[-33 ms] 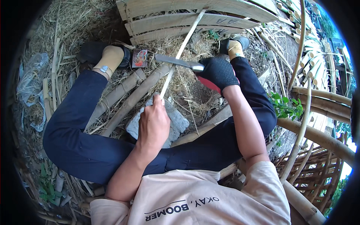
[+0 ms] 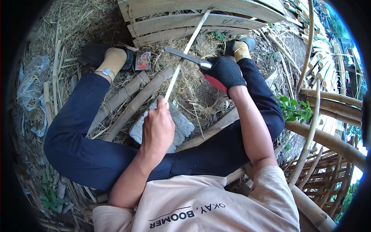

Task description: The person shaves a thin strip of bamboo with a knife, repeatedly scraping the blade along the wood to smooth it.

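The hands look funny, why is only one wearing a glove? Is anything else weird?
Yes, they don't match: the right hand wears a black glove and grips a knife, while the left hand is bare and pinches a thin bamboo strip. The blade lies across that strip. A small colourful packet lies loose among the straw.

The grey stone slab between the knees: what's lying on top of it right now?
The left hand covers much of the grey stone slab, gripping the lower end of the thin bamboo strip. Whether the strip's tip touches the stone is hidden by the hand.
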